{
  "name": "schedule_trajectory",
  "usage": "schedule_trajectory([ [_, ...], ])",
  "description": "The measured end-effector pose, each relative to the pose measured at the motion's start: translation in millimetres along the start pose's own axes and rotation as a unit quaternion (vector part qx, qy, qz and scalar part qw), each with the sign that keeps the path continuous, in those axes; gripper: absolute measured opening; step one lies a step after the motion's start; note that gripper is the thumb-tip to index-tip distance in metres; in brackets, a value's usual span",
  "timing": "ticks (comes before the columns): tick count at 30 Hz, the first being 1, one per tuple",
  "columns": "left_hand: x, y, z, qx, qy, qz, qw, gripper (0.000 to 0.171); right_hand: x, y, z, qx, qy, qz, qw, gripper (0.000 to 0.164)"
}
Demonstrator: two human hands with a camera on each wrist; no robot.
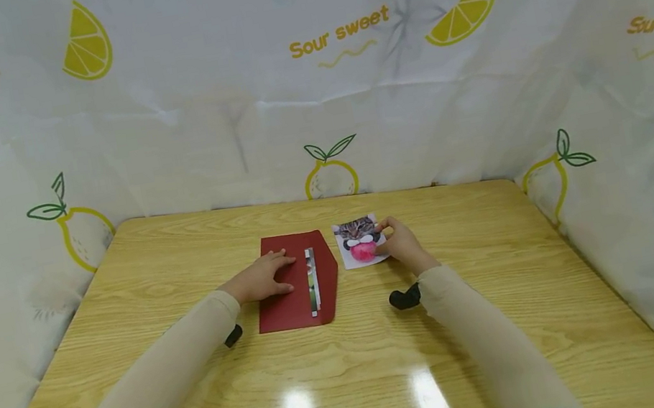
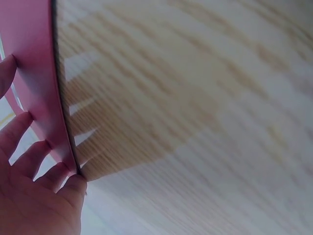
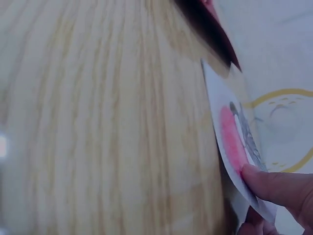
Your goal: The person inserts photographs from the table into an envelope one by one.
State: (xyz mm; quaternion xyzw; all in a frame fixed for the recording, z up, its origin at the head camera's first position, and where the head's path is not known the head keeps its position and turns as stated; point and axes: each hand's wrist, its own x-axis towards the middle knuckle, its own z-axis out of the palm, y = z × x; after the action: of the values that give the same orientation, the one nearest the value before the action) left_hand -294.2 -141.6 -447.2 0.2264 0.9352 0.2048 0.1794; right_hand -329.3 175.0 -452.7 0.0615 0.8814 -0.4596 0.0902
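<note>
A red envelope (image 1: 283, 310) lies on the table with its flap opened out to the right. Printed cards (image 1: 312, 283) show as a narrow strip at its mouth. My left hand (image 1: 258, 278) rests on the envelope with fingers spread, and the left wrist view shows the fingertips along the red paper (image 2: 36, 63). Just right of the flap is a white-bordered photo card (image 1: 358, 258) with a cat and a pink fluffy ball on it. My right hand (image 1: 403, 247) pinches its right edge; in the right wrist view the thumb (image 3: 266, 185) lies on the printed face and fingers are underneath.
The wooden table (image 1: 329, 364) reaches back to a white cloth (image 1: 210, 137) printed with lemons and lettering. Black wrist pieces (image 1: 405, 298) stick out beneath both sleeves. Two bright reflections lie on the near part of the table.
</note>
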Motion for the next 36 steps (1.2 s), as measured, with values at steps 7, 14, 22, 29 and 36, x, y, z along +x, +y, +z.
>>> schedule_trajectory([
  [7,-0.7,0.4,-0.8,-0.001,0.001,0.004,1.0,0.063,-10,-2,-12,0.047,-0.006,0.006,0.999,0.047],
  [14,1.2,-0.7,-0.5,0.002,0.003,0.004,1.0,0.063,-26,-7,-23,0.104,0.006,-0.013,0.994,0.051],
  [22,1.7,-1.4,0.4,-0.002,0.0,0.003,1.0,0.064,-39,-10,-18,0.182,0.013,-0.055,0.982,0.048],
  [29,0.8,-1.4,0.4,-0.001,0.003,0.004,1.0,0.063,-51,-17,-3,0.196,0.008,-0.076,0.978,0.043],
  [36,1.5,-0.1,0.2,-0.001,0.003,0.0,1.0,0.063,-59,-20,13,0.163,0.011,-0.086,0.983,0.041],
])
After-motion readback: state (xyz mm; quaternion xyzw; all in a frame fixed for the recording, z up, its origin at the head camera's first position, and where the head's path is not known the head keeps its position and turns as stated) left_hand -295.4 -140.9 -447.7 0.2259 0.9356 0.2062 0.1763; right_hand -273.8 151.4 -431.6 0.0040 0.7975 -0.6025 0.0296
